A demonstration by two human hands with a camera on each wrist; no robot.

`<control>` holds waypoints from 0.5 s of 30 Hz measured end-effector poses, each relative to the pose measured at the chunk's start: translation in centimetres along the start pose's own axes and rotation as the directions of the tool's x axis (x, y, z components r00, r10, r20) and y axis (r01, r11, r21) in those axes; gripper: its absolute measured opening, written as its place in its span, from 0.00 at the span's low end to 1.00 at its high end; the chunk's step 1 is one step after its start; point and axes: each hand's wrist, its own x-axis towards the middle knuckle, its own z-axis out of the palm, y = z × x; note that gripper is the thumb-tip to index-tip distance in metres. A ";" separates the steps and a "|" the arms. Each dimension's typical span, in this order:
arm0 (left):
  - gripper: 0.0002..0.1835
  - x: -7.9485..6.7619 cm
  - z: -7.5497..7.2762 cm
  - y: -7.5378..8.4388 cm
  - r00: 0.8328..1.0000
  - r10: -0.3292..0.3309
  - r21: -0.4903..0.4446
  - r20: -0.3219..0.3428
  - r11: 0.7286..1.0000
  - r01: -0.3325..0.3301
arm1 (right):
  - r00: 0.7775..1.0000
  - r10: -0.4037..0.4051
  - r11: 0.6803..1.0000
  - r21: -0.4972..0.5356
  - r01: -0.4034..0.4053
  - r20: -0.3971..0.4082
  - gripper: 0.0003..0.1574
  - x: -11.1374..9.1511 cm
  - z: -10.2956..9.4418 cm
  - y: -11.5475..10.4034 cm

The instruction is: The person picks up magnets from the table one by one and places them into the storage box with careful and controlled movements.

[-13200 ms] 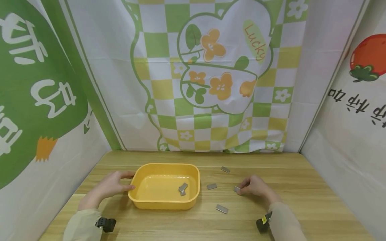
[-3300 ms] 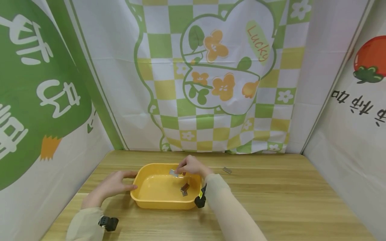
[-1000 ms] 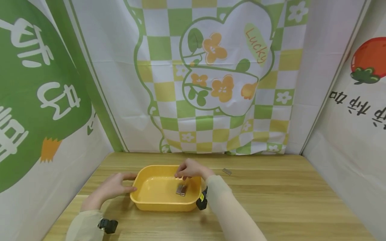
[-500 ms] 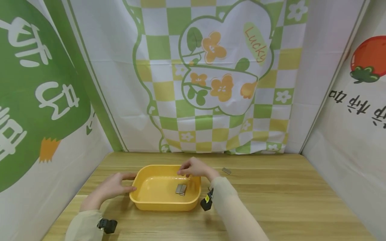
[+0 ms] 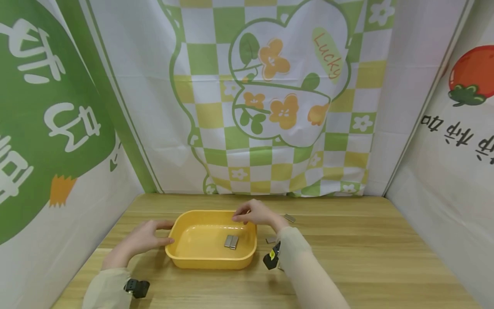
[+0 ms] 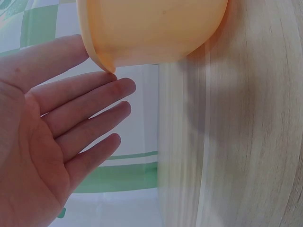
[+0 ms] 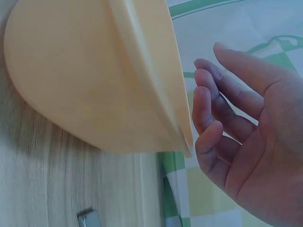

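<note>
A yellow tub [image 5: 206,263] stands on the table. Small flat grey metal blocks [image 5: 231,242] lie side by side on its floor, toward the right. My left hand [image 5: 143,238] is at the tub's left end; the thumb and index fingertips touch the rim while the other fingers extend straight beside it, seen in the left wrist view. My right hand [image 5: 256,213] hovers at the back right rim, fingers loosely curled with nothing between them. The right wrist view shows that hand [image 7: 255,123] apart from the tub [image 7: 80,75].
To the tub's right, one metal block [image 5: 290,218] lies toward the back and another [image 5: 271,240] beside the right wrist. A third shows only an edge behind the wrist camera [image 5: 272,257]. Printed cloth walls [image 5: 270,171] border the table [image 5: 366,257] at the back and sides.
My right hand, which pinched a metal block over the tub 3.3 s ago, has let it go and drawn back right. Crossed blocks in the tub now lie side by side. The left hand stays put.
</note>
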 end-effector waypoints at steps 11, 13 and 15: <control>0.31 0.1 0.0 0.0 1.000 -0.006 0.005 0.007 1.000 0.006 | 0.999 -0.016 0.999 -0.034 0.015 -0.036 0.13 -1.0 -0.9 0.5; 0.31 0.1 0.0 0.0 1.000 -0.007 0.008 0.005 1.000 0.007 | 0.999 -0.015 0.999 -0.032 0.014 -0.040 0.14 -1.2 -1.0 0.6; 0.31 0.0 0.1 0.0 1.000 -0.006 0.012 0.002 1.000 0.006 | 0.999 -0.020 0.999 -0.027 0.019 -0.045 0.14 -1.5 -1.1 0.7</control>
